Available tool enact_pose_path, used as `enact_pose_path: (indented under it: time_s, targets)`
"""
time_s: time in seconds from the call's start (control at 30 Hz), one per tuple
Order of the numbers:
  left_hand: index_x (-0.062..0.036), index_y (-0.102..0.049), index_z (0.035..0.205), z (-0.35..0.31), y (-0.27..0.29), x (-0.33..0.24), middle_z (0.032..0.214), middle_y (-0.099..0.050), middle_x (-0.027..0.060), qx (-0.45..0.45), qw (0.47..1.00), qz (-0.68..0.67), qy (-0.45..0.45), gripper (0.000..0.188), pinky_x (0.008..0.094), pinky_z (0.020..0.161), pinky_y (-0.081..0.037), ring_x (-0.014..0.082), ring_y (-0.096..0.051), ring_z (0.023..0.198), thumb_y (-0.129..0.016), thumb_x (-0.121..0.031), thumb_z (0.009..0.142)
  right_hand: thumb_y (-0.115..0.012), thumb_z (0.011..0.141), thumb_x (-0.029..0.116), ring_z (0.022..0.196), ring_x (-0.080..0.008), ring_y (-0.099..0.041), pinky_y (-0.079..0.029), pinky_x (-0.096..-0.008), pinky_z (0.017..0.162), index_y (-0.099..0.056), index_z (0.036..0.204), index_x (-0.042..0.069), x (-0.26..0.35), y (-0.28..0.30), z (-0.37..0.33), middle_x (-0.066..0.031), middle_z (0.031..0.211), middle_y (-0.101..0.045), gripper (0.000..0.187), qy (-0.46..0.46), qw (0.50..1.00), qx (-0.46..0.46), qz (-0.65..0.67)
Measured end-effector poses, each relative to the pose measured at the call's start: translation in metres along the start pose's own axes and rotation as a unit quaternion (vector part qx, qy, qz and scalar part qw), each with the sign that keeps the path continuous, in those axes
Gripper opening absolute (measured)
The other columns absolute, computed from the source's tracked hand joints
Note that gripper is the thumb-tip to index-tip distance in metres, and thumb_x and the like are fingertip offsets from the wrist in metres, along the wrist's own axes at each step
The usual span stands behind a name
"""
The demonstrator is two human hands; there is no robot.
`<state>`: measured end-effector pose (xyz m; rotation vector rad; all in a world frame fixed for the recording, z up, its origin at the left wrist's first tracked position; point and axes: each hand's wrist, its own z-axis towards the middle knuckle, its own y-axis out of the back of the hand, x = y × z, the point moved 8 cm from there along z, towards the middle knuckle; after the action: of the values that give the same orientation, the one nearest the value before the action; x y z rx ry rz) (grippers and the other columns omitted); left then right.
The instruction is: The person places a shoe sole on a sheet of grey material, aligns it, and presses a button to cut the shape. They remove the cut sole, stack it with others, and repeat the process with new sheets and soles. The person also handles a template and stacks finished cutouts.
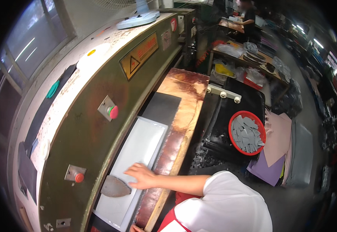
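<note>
A long pale white sheet or board point(137, 143) with a raised-looking edge lies beneath the green machine beam. On its near part rests a flat grey-brown piece point(115, 187), rounded with one pointed end; its kind I cannot tell. My right hand point(139, 176) is over the white sheet just beside that piece, fingers spread and nothing visible in them. Whether its fingertips touch the sheet is unclear. At the bottom edge, only a bit of my left hand point(136, 229) shows by the wooden table edge; its fingers are mostly cut off.
The green beam point(98, 100) carries a pink-red button point(113, 112) and a red button point(79, 177). A dark sheet point(161, 108) lies beyond the white one on the worn wooden table point(187, 83). Rightward stand a red basin point(239, 148) of grey scraps and stacked coloured sheets point(278, 141). Another person point(249, 19) stands far back.
</note>
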<state>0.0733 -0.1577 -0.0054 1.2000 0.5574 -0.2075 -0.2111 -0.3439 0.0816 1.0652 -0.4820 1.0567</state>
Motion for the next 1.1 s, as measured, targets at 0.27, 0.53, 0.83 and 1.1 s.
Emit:
enact_pose_path:
  time_s: [0.27, 0.53, 0.83, 1.1]
  targets:
    - [0.0055, -0.055, 0.119, -0.01, 0.048, -0.017, 0.11, -0.056, 0.0242, -0.089, 0.991, 0.076, 0.064, 0.038, 0.0427, 0.089, -0.044, 0.0398, -0.054, 0.101, -0.061, -0.003, 0.082, -0.08, 0.052, 0.021, 0.12, -0.0524, -0.033, -0.036, -0.0512, 0.102, -0.041, 0.136, 0.009, 0.032, -0.088, -0.053, -0.037, 0.128, -0.033, 0.093, 0.012, 0.987, 0.135, -0.09]
    - [-0.0002, -0.056, 0.122, -0.042, 0.039, -0.027, 0.107, -0.051, 0.0193, -0.095, 0.991, 0.079, 0.052, 0.041, 0.0424, 0.083, -0.043, 0.0359, -0.052, 0.096, -0.063, -0.004, 0.081, -0.082, 0.05, 0.006, 0.118, -0.039, -0.04, -0.038, -0.0443, 0.099, -0.047, 0.122, 0.01, 0.012, 0.009, -0.039, -0.0191, 0.125, -0.045, 0.08, -0.234, 0.935, 0.192, 0.183]
    - [-0.0005, -0.059, 0.12, -0.016, 0.036, -0.028, 0.105, -0.052, 0.0177, -0.111, 0.991, 0.065, 0.048, 0.04, 0.0415, 0.081, -0.044, 0.0342, -0.053, 0.093, -0.062, -0.001, 0.08, -0.082, 0.051, 0.009, 0.122, -0.0434, -0.035, -0.036, -0.0483, 0.1, -0.043, 0.126, 0.005, -0.025, 0.009, -0.044, -0.026, 0.132, -0.035, 0.085, -0.001, 0.991, 0.114, -0.071]
    - [0.0003, -0.057, 0.119, 0.058, 0.044, -0.024, 0.102, -0.053, 0.0192, -0.077, 0.994, 0.046, 0.066, 0.039, 0.0418, 0.082, -0.043, 0.0361, -0.052, 0.093, -0.062, 0.001, 0.08, -0.079, 0.067, 0.034, 0.137, -0.047, -0.016, -0.018, -0.0515, 0.112, -0.013, 0.148, 0.001, -0.014, 0.03, 0.101, -0.0318, 0.148, -0.015, 0.109, 0.039, 0.991, -0.026, -0.126]
